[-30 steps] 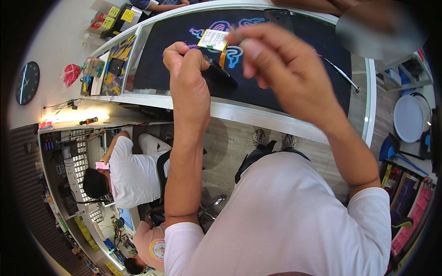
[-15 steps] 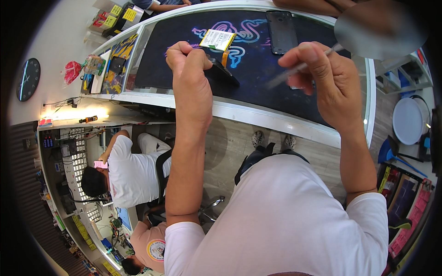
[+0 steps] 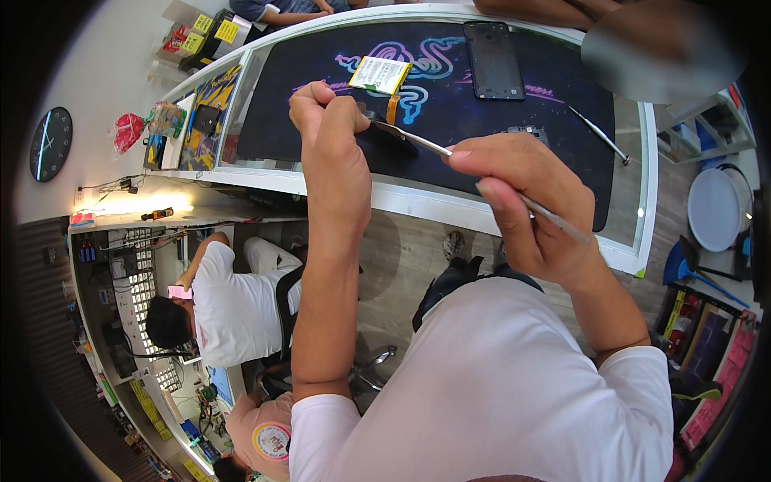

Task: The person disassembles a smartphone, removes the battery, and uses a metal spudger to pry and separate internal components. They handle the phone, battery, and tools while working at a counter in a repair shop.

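Rising almost straight, the left forearm ends in a bent left hand (image 3: 331, 132), nearer the person than the battery (image 3: 381, 74), its fingers closed on a dark phone body (image 3: 393, 138). The right hand (image 3: 534, 205), to the battery's right and nearer the person, has thumb and forefinger pinched round a thin metal tool (image 3: 424, 143); the tool slants toward the phone body, though whether its tip touches cannot be told. An orange ribbon (image 3: 392, 109) runs from beside the battery toward that body.

On the person's side of the battery, beyond the mat (image 3: 277, 108), runs the white rim of the worktop (image 3: 426, 201). Bare mat separates the battery from one back cover (image 3: 494, 60) to its right. Counted: one battery, one phone body, one cover, one small dark part (image 3: 528, 133) and two slim tools, the second a screwdriver (image 3: 601, 136) far right of the battery, crossing the mat's edge.
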Demonstrator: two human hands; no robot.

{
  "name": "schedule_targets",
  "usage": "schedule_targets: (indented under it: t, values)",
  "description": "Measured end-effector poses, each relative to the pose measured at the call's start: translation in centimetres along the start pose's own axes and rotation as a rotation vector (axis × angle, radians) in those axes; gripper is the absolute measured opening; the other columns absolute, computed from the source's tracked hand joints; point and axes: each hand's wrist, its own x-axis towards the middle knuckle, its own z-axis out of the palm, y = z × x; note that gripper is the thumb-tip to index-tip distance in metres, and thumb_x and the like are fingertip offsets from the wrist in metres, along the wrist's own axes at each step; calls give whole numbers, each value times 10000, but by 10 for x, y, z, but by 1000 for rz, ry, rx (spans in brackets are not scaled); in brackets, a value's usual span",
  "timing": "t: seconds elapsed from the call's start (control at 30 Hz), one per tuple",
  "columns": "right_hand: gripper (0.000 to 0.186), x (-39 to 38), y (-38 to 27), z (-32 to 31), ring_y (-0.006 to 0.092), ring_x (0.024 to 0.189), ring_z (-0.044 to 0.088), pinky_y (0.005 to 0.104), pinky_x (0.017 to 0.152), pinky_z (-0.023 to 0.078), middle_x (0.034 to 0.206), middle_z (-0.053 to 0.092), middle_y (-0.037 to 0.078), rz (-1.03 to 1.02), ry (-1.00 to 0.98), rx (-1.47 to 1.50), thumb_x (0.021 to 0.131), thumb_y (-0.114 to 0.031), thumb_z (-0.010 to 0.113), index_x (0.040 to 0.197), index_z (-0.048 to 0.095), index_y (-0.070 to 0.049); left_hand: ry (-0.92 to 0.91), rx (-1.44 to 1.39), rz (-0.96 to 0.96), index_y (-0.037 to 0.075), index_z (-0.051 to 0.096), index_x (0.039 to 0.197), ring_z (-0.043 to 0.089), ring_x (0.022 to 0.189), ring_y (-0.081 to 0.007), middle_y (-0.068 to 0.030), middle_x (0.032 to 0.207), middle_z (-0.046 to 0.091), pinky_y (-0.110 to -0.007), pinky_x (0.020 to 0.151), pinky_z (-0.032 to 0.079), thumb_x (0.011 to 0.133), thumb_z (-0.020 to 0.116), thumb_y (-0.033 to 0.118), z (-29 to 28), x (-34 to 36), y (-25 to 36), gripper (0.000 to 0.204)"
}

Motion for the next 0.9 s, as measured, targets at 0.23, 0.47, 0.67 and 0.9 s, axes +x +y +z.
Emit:
schedule_targets:
  t: [0.23,0.47,0.67,0.9]
  values:
    - [390,3,-4,1,323,902,710,372,736,598,1074,709,153,-183,-123,-198,836,4,809,1206,684,15,91,-170,-108,19,528,951,502,1132,-159,-32,1194,424,-381,1099,411,994,493,-18,8,0,9,66]
    - [391,2,0,2,313,889,709,373,726,605,1055,693,142,-237,-106,-241,821,-34,830,1180,682,18,98,-244,-117,21,538,970,500,1128,-152,-28,1195,424,-383,1100,413,978,483,-42,11,1,9,84]
    - [375,5,-2,1,307,892,710,375,742,609,1054,687,138,-249,-101,-249,826,-43,828,1165,684,27,93,-259,-117,20,547,986,498,1130,-151,-31,1200,417,-381,1095,417,973,483,-46,10,1,8,93]
    - [349,3,-3,4,302,906,710,374,756,615,1061,677,135,-260,-107,-306,842,-69,807,1153,686,30,94,-234,-116,20,556,988,499,1133,-148,-34,1201,418,-377,1089,419,972,494,-45,10,2,8,92]
